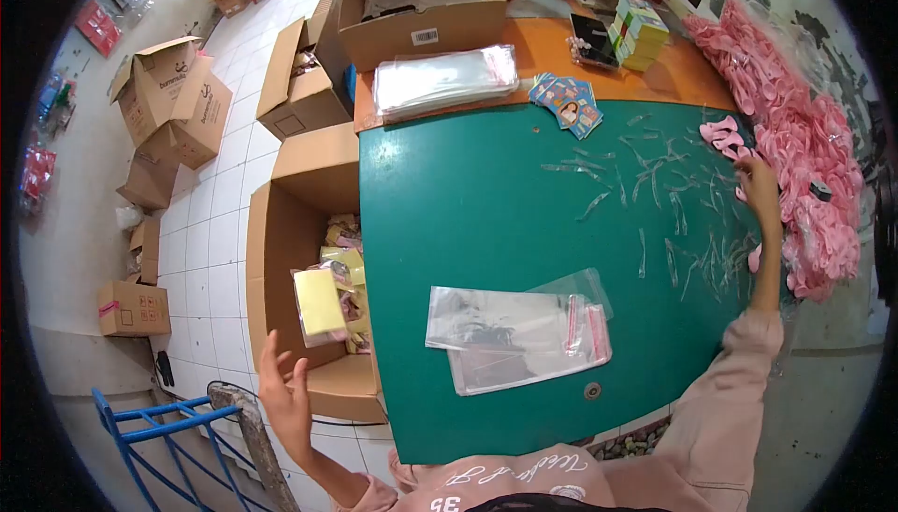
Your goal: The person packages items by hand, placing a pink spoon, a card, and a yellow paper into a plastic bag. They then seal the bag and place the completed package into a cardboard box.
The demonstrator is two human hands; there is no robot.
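Note:
My left hand is open, fingers spread, holding nothing beside the cardboard box at the table's left. Just beyond its fingertips, a clear packet with a yellow card appears in mid-air or on top of the similar packets in that box. At the table's right edge, my right hand has its fingers curled down on small pink spoon-shaped pieces; the fingertips are partly hidden. Alongside it lies a large heap of similar pink pieces. Clear plastic bags lie flat in front of me.
Thin clear plastic strips are scattered over the green table. At the back are blue picture cards, a stack of clear bags, a card stack and an open carton. A blue metal frame stands at lower left.

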